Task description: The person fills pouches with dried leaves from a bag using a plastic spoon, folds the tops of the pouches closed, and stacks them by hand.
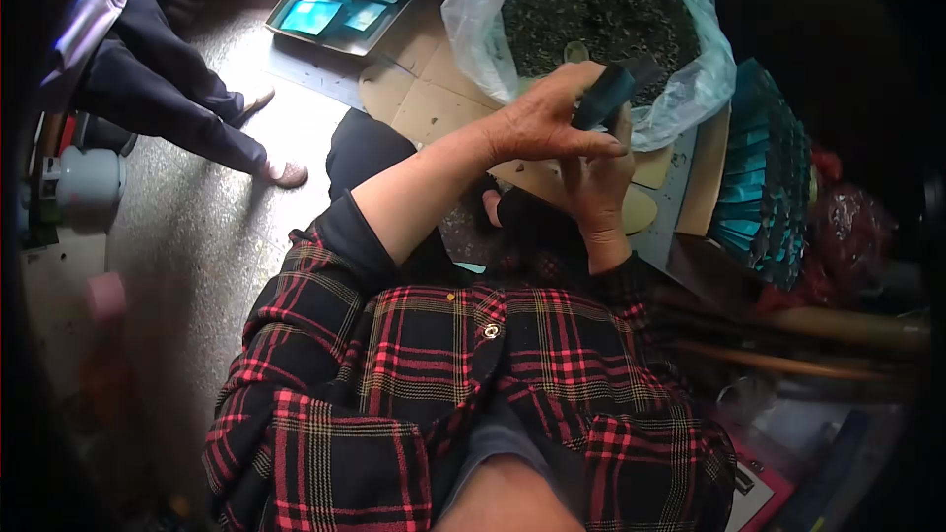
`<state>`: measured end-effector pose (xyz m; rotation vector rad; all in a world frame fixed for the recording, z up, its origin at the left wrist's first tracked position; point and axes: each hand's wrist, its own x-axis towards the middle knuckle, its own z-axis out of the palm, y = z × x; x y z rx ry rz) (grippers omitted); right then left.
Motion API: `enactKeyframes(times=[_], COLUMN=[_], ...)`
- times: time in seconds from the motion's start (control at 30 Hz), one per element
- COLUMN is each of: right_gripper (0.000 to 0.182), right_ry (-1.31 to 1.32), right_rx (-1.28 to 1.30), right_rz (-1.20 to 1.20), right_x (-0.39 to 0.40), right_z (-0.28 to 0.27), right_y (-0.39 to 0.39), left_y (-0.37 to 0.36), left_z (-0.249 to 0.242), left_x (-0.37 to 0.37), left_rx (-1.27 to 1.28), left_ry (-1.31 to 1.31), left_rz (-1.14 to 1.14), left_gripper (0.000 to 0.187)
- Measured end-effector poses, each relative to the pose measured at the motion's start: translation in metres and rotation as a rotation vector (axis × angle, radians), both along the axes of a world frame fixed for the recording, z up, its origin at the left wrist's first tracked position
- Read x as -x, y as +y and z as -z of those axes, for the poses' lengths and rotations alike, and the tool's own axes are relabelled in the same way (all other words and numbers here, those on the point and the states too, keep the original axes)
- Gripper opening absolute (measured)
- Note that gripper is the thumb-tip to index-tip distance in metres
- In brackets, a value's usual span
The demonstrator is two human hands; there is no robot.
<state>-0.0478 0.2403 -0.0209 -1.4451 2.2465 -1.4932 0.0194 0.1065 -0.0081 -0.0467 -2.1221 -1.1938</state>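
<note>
A small dark teal pouch (605, 99) is gripped in my left hand (547, 113), its fingers over the far side and the thumb stretched along the near side. My right hand (597, 182) comes up from below, its fingers closed at the pouch's lower end and partly hidden behind my left thumb. Both hands are at the near edge of a clear plastic bag (478, 15) full of dark, dried, leaf-like bits (601, 5). A small round yellowish piece (575, 51) shows in the leaf-like bits just beyond my left fingers.
Flattened cardboard (434, 89) lies under the bag. A tray (365, 44) of shiny teal pouches stands at the far left, and a carton (705, 182) packed with upright teal pouches on the right. A red plastic bag (852, 227) is beyond it. Another person's legs (163, 89) are at left.
</note>
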Motion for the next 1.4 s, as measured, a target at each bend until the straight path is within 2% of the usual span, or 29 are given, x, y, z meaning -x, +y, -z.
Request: enactKeyframes(times=[0.1,0.27,0.37,0.5,0.57,0.63,0.7,0.77,0.8,0.9,1.17,1.27,1.4], right_gripper=[0.073,0.074,0.072,0.068,0.067,0.066,0.066,0.068,0.068,0.095,0.079,0.072,0.069], right_ry=[0.156,0.338,-0.006,-0.205,-0.190,-0.177,-0.087,0.261,0.263,0.435,0.249,0.135,0.089], right_rx=[-0.038,-0.040,0.028,0.023,0.193,0.369,0.591,0.594,0.600,0.604,0.640,0.655,0.696], right_rz=[-0.041,-0.044,-0.070,-0.051,-0.090,-0.159,-0.345,-0.467,-0.457,-0.892,-0.696,-0.640,-0.652], right_x=[0.004,0.003,0.000,0.002,0.007,-0.001,-0.012,-0.010,-0.011,-0.009,0.003,0.010,0.007], right_z=[0.001,0.005,-0.001,-0.023,-0.038,-0.075,-0.120,-0.155,-0.168,-0.197,-0.210,-0.212,-0.190], right_y=[-0.004,-0.013,-0.011,-0.005,-0.004,-0.004,-0.006,-0.001,-0.006,-0.024,-0.029,-0.028,-0.040], left_y=[-0.007,-0.016,-0.020,-0.026,-0.032,-0.037,-0.037,-0.039,-0.040,-0.041,-0.047,-0.048,-0.045], left_z=[-0.008,-0.007,-0.007,-0.018,-0.017,-0.015,-0.014,-0.015,-0.013,-0.009,-0.003,-0.011,-0.002], left_x=[-0.004,-0.007,-0.006,-0.012,-0.013,-0.011,-0.012,-0.013,-0.012,-0.008,-0.006,-0.013,-0.007], left_rx=[-0.212,-0.260,-0.220,-0.218,-0.162,-0.042,-0.064,-0.090,-0.083,-0.046,-0.157,-0.103,-0.096], left_ry=[-0.180,-0.142,-0.058,0.034,0.086,0.197,0.164,0.104,0.102,0.222,0.173,0.136,0.121], left_rz=[0.155,0.196,0.152,-0.045,-0.121,-0.260,-0.267,-0.304,-0.294,-0.313,-0.323,-0.343,-0.335], left_gripper=[0.074,0.073,0.073,0.074,0.075,0.076,0.075,0.074,0.074,0.079,0.077,0.076,0.078])
